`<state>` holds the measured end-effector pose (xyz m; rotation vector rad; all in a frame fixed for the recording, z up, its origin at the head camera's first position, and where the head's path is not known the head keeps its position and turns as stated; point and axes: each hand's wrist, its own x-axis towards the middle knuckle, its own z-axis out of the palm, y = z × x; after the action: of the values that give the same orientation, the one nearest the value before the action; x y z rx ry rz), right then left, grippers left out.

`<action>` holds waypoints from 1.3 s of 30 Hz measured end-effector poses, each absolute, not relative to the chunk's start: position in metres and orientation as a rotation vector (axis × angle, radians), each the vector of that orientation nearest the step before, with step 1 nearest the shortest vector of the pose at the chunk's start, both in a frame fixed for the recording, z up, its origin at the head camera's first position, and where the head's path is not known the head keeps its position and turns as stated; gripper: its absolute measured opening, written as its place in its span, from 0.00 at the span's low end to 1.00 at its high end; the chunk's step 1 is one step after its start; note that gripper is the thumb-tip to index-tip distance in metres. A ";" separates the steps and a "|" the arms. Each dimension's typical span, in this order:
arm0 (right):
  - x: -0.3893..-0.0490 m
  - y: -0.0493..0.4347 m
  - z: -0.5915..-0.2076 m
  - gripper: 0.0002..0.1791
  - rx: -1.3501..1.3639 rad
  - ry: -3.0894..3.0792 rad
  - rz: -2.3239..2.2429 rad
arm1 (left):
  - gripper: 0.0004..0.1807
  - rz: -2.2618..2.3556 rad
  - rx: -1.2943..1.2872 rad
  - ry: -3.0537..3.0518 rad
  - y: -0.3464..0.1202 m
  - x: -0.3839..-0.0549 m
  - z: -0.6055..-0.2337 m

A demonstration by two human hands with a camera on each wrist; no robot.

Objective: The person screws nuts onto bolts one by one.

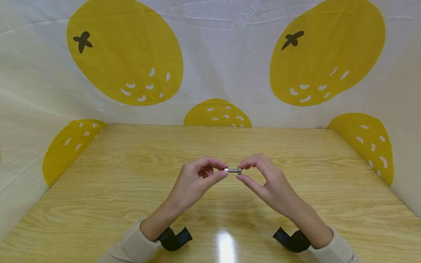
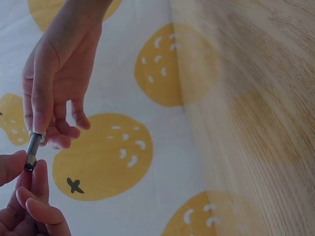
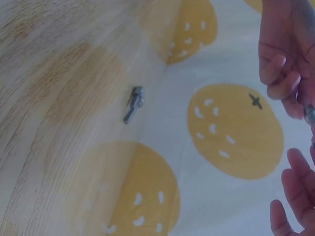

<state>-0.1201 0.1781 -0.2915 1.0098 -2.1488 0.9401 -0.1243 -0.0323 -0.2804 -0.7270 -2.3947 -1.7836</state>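
Above the wooden tabletop (image 1: pixel 210 146), a small silver bolt (image 1: pixel 232 170) lies level between the two hands. My left hand (image 1: pixel 190 182) pinches its left end, a cylindrical head with a socket, between thumb and fingertip. At the other end, the thumb and forefinger of my right hand (image 1: pixel 273 184) hold a nut (image 1: pixel 240 171) that sits on the bolt. The left wrist view shows the threaded shank (image 2: pixel 34 146) between the two grips. In the right wrist view the bolt head (image 3: pixel 309 114) is at the right edge, and much of the bolt is cut off.
A white cloth (image 1: pixel 227 65) printed with yellow fruit stands round the back and sides. Black curved pieces (image 1: pixel 174 240) sit at both wrists. The right wrist view shows a small metal piece (image 3: pixel 134 104) near the wood's border; its kind is unclear.
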 end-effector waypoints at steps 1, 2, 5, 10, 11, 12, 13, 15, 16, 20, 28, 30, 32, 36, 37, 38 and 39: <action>-0.120 0.178 -0.291 0.22 1.010 -2.152 0.942 | 0.08 -1.784 -0.727 -2.396 -0.032 -0.124 -0.280; -0.120 0.178 -0.291 0.20 1.010 -2.157 0.945 | 0.07 -1.785 -0.725 -2.398 -0.032 -0.124 -0.280; -0.120 0.178 -0.291 0.15 1.003 -2.173 0.944 | 0.08 -1.794 -0.727 -2.396 -0.032 -0.124 -0.280; -0.119 0.176 -0.293 0.05 0.949 -2.228 0.944 | 0.08 -1.798 -0.727 -2.401 -0.031 -0.124 -0.280; -0.119 0.176 -0.294 0.04 0.938 -2.238 0.947 | 0.08 -1.798 -0.723 -2.406 -0.031 -0.124 -0.280; -0.119 0.175 -0.294 0.03 0.924 -2.250 0.949 | 0.08 -1.798 -0.719 -2.413 -0.031 -0.124 -0.280; -0.119 0.175 -0.294 0.04 0.910 -2.264 0.949 | 0.08 -1.799 -0.713 -2.418 -0.031 -0.123 -0.280; -0.118 0.175 -0.294 0.08 0.884 -2.294 0.951 | 0.08 -1.801 -0.702 -2.430 -0.030 -0.123 -0.281; -0.118 0.175 -0.294 0.09 0.870 -2.310 0.952 | 0.08 -1.799 -0.697 -2.437 -0.030 -0.123 -0.281; -0.117 0.177 -0.291 0.04 0.820 -2.366 0.959 | 0.07 -1.791 -0.689 -2.446 -0.030 -0.124 -0.281; -0.116 0.179 -0.288 0.21 0.937 -2.248 0.958 | 0.07 -1.774 -0.688 -2.436 -0.031 -0.124 -0.281; -0.117 0.178 -0.288 0.18 0.957 -2.218 0.958 | 0.07 -1.771 -0.691 -2.429 -0.032 -0.125 -0.281; -0.117 0.178 -0.288 0.16 0.975 -2.192 0.958 | 0.07 -1.767 -0.697 -2.422 -0.032 -0.125 -0.281; -0.117 0.179 -0.288 0.13 0.974 -2.193 0.951 | 0.06 -1.766 -0.708 -2.417 -0.032 -0.125 -0.280; -0.117 0.179 -0.289 0.12 0.966 -2.205 0.951 | 0.06 -1.768 -0.710 -2.417 -0.032 -0.125 -0.280; -0.117 0.179 -0.289 0.11 0.954 -2.217 0.949 | 0.07 -1.770 -0.713 -2.415 -0.032 -0.124 -0.280; -0.116 0.179 -0.290 0.10 0.942 -2.230 0.948 | 0.07 -1.773 -0.715 -2.413 -0.032 -0.124 -0.280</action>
<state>-0.1165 0.1791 -0.2900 0.9416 -2.2302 0.9484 -0.1243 -0.0315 -0.2802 -0.7152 -2.4134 -1.7725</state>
